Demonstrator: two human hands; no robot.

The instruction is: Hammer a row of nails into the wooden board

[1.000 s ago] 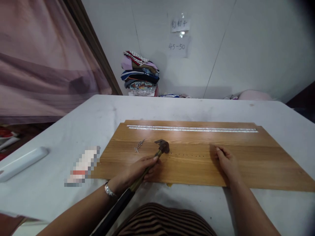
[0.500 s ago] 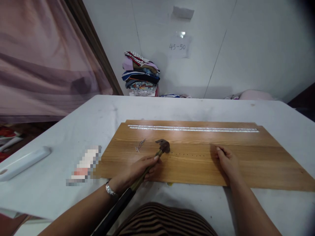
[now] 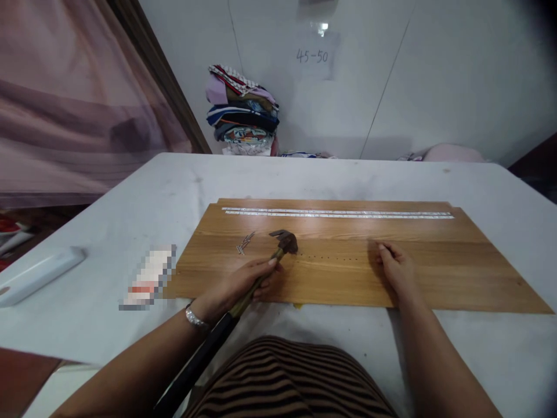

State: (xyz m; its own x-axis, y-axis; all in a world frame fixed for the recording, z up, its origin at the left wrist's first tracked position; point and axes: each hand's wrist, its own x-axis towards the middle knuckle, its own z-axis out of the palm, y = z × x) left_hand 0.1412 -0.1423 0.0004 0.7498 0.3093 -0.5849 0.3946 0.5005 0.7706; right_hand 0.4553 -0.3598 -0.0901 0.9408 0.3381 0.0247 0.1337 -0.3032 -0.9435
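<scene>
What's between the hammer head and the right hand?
In the head view, a row of small dark dots on the board; too small to tell whether nail heads or holes.

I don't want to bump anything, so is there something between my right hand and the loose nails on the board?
Yes, the claw hammer gripped in your left hand. Its head stands between your right hand and the loose nails. I can't tell whether it touches the wooden board.
</scene>
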